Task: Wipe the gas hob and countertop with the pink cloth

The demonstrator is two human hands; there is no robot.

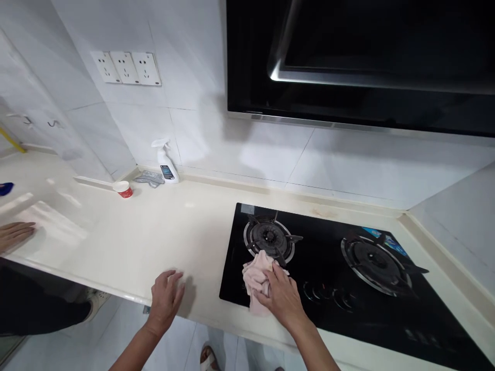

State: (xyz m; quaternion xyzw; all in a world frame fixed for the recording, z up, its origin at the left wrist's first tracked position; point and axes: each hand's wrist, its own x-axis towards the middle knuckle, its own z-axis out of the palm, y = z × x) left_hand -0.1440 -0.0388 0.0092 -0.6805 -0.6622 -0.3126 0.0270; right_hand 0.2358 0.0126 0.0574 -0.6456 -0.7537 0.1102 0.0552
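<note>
My right hand [281, 297] is closed on a crumpled pale pink cloth [257, 278]. The cloth lies at the front left of the black glass gas stove [320, 247], against the near edge of the left burner [269, 236]. Part of the cloth is hidden under my fingers. To the left of the stove, my left hand [165, 299] is over the front edge of the cream countertop [185, 226]. Its fingers are apart and curved, with nothing in them.
A white spray bottle [168, 167], a grey crumpled packet [150, 178] and a red-and-white cup [124, 189] stand by the wall. Another person's hand [16, 236] rests on the counter at far left. A black range hood [348, 98] hangs above. The right burner [375, 263] has raised supports.
</note>
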